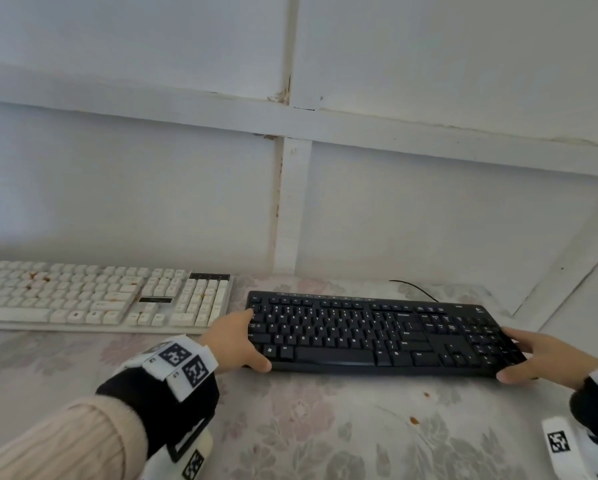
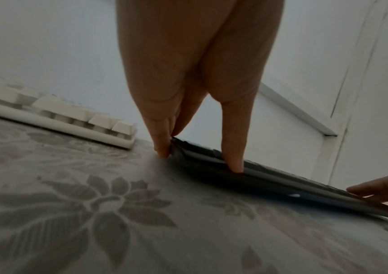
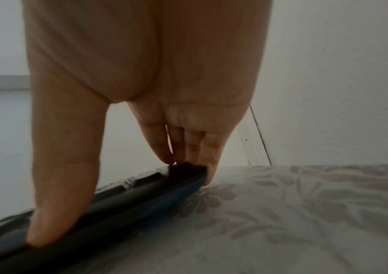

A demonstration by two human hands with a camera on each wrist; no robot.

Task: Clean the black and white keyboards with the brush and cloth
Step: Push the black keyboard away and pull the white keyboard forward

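**Both hands grasp the black keyboard by its ends**

I see no brush or cloth in any view. The left end of the white keyboard [image 1: 93, 299] is cut off by the frame edge, and its keys carry brownish stains. The black keyboard [image 1: 377, 332] lies just right of it on the flowered tablecloth [image 1: 325, 427], long axis running left to right, keys facing up, its cable [image 1: 415, 289] trailing towards the wall. My left hand [image 1: 236, 337] clasps its left end, thumb on the front edge. My right hand [image 1: 533, 355] clasps the right end likewise. From the wrist views, I cannot tell whether the keyboard is lifted or resting.
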